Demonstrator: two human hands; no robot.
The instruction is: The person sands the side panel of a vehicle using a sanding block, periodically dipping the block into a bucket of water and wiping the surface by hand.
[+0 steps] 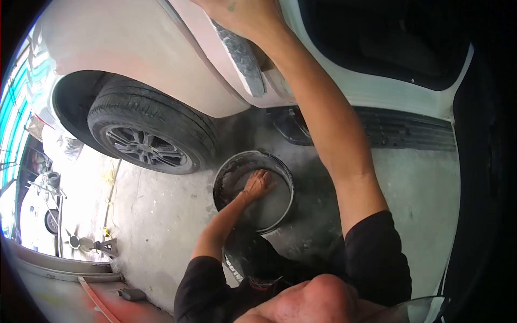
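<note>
My left hand (258, 184) is down inside a round dark bucket (292, 188), over greyish water (269, 210). Its fingers are spread, with nothing seen in them. My right arm reaches up across the open door area of a light-coloured vehicle (134, 37). At the top edge of the view my right hand (237, 11) is partly cut off, near the top of a grey, dusty strip (242, 59) on the door frame. Its fingers are out of sight, so what it touches or holds cannot be made out.
The vehicle's wheel (148, 145) stands left of the bucket. A ribbed side step (398, 129) runs along the right. On the concrete floor (156, 215) at the left is a metal stand (106, 246). A panel with red patches (107, 301) lies at the lower left.
</note>
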